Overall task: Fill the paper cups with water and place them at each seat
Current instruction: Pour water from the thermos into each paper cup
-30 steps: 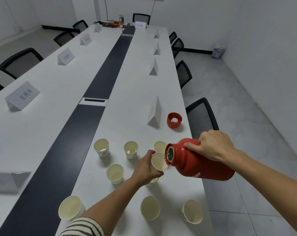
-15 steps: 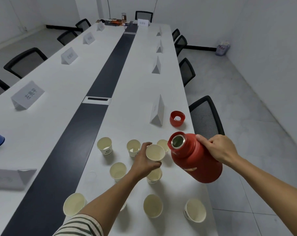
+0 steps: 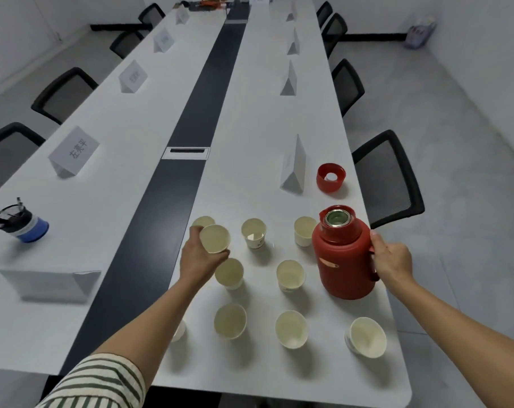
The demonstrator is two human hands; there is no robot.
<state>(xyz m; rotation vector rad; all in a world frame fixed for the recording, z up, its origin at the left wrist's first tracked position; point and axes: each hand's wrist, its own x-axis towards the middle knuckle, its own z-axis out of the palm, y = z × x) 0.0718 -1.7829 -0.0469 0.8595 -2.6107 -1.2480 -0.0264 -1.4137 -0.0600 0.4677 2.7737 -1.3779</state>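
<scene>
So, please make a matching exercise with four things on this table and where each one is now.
Things:
1. red flask
2. red lid
3. pen holder
4. tilted paper cup

Places:
A. held in the left hand
B. lying beside a white name card, apart from the flask
C. on the far left side of the table
D. upright, handle in the right hand

Pairs: 1-D, 2-B, 3-C, 4-A
</scene>
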